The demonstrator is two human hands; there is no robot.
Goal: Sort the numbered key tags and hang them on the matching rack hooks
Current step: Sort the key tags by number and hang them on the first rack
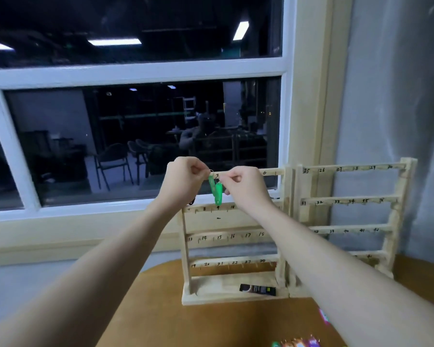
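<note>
Two wooden racks with handwritten numbers stand side by side on the table: the left rack (233, 236) and the right rack (348, 201). Both my hands are raised at the left rack's top bar, near the number 3. My left hand (186, 179) pinches the metal ring of a green key tag (217, 190). My right hand (243, 184) pinches at the same tag from the right. The green tag hangs down over the second bar, close to number 9. Whether the ring sits on a hook is hidden by my fingers.
A small black packet (257, 289) lies on the left rack's base. Several coloured key tags (298, 343) lie at the table's near edge, more at the right (323, 315). The brown table (161, 309) stands against a wall under a dark window (135, 141).
</note>
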